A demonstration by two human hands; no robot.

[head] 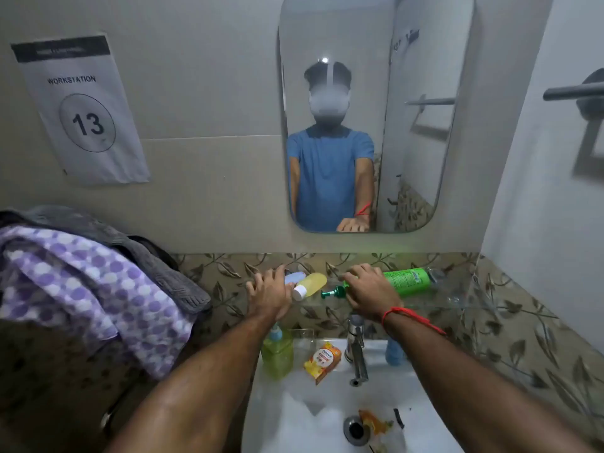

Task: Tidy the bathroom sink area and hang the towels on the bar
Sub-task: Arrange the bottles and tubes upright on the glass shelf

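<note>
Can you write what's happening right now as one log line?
left hand: on pale blue bottle | right hand: on green pump bottle | towels: not hung

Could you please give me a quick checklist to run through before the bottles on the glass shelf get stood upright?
1. Left hand on the small blue bottle: ok.
2. Right hand on the green pump bottle: ok, grip itself cannot tell.
3. Yellow bottle upright: not ok, lying down.
4. Towels hung on bar: not ok.
5. Sink free of debris: not ok.
</note>
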